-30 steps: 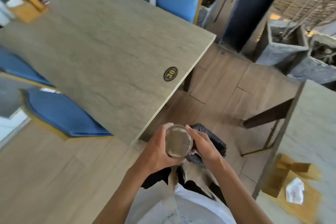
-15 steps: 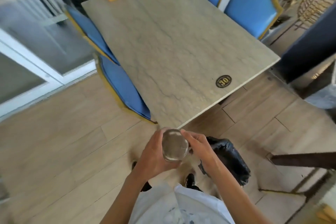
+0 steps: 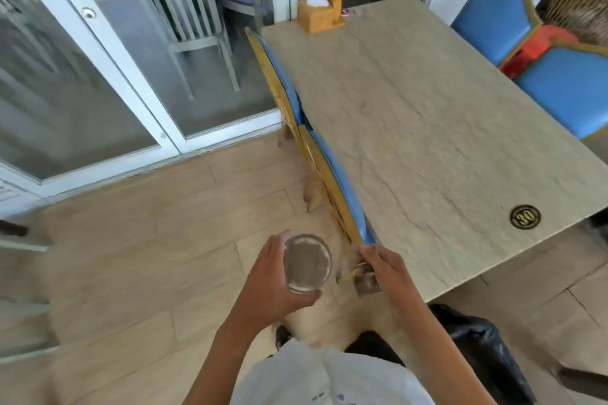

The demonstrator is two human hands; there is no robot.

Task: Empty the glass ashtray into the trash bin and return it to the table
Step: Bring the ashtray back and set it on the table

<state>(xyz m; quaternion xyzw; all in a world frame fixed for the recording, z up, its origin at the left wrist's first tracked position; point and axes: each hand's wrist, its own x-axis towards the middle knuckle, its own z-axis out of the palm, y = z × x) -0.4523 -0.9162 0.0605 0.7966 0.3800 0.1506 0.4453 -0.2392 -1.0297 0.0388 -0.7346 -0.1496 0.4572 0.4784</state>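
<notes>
Head view: the left hand [image 3: 269, 286] is clamped around a round clear glass ashtray [image 3: 307, 262], with the fingers on its far-left rim and the thumb on its near rim. The ashtray is held in the air above the light wooden plank floor [image 3: 138, 240], to the left of the near corner of the beige stone-patterned rectangular surface [image 3: 427, 128]. A greyish film shows on the ashtray base; whether any contents remain cannot be told. The right hand [image 3: 386, 268] is just beside the ashtray on its right and apart from it. Its fingers are loosely curled and spread, closed on nothing; motion blur affects the fingertips.

A black plastic-lined trash bin [image 3: 483, 358] stands on the floor at the lower right, behind the right forearm and beside the near edge of the surface. A round black-and-gold number plaque [image 3: 525, 216] reading 30 sits near the near right corner of the surface. A wooden napkin holder [image 3: 319, 17] with white napkins stands at the far end. Two blue-cushioned chairs with gold frames [image 3: 332, 174] are pushed in along the left side of the surface, and two more blue chairs [image 3: 559, 82] stand on the right side. White-framed glass doors [image 3: 131, 76] fill the upper left.
</notes>
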